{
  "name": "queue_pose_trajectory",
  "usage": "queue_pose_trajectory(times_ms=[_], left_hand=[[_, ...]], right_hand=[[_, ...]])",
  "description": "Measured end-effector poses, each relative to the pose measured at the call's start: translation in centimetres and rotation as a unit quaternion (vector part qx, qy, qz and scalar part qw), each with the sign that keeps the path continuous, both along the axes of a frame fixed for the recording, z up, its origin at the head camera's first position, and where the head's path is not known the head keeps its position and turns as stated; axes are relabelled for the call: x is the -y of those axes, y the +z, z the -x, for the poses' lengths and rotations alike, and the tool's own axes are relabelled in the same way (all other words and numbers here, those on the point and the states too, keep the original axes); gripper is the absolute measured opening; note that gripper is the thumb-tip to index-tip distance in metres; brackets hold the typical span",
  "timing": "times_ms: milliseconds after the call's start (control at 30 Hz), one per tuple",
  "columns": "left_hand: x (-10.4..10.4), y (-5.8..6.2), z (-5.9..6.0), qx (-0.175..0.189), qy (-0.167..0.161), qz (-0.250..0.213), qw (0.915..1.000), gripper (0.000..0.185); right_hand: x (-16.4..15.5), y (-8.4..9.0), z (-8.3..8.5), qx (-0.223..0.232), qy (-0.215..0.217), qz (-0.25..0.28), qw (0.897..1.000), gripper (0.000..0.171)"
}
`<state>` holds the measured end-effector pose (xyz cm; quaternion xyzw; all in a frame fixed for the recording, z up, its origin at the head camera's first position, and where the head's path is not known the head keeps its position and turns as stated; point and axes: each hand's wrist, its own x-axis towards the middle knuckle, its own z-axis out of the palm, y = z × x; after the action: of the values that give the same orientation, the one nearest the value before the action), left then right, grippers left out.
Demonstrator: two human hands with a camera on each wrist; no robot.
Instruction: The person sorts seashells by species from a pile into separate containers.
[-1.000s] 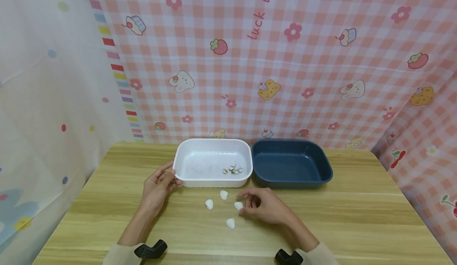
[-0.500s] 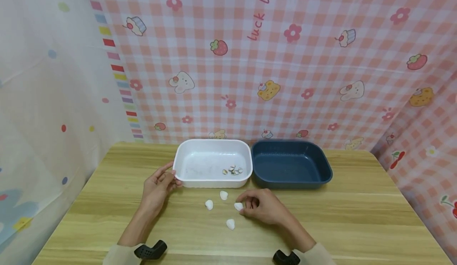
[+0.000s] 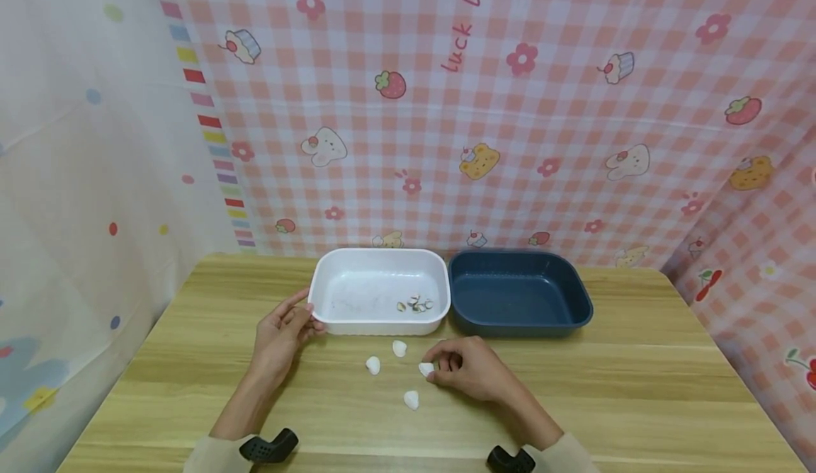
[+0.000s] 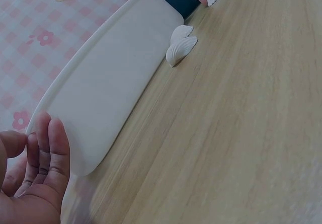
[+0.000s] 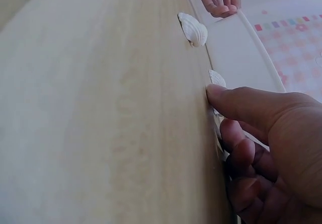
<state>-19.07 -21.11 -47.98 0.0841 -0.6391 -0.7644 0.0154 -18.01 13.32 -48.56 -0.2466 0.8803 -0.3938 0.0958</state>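
In the head view my left hand (image 3: pixel 277 338) holds the front left corner of a white basin (image 3: pixel 380 326), its thumb at the rim and fingers along the wall. My right hand (image 3: pixel 474 370) pinches a white ridged seashell (image 3: pixel 424 369) between thumb and index finger, low over the table. The other fingers curl into the palm. Two more white shells lie left of it, a back shell (image 3: pixel 399 348) and a left shell (image 3: pixel 372 365); a front shell (image 3: pixel 411 400) lies nearer. In the right wrist view the thumb hides most of the pinched shell.
Several small brownish shells (image 3: pixel 416 304) lie in the basin's right front corner. A dark blue basin (image 3: pixel 519 330) stands close against its right side. Both are at the back of the wooden table (image 3: pixel 637 388), before a pink checked cloth (image 3: pixel 408 140).
My right thumb and index finger have closed a little on the shell, which has barely shifted. My left hand stays at the white basin.
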Motion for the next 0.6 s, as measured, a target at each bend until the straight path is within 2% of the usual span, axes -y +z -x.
queue_pose_trajectory(times_ms=[300, 600], left_hand=[[0.03, 0.05, -0.02, 0.001, -0.001, -0.001, 1.0, 0.044], [-0.04, -0.07, 0.07, 0.0, 0.001, 0.001, 1.0, 0.045]], right_hand=[[0.03, -0.08, 0.05, -0.014, 0.005, -0.003, 1.0, 0.012], [-0.17, 0.17, 0.09, -0.015, 0.013, 0.016, 1.0, 0.013]])
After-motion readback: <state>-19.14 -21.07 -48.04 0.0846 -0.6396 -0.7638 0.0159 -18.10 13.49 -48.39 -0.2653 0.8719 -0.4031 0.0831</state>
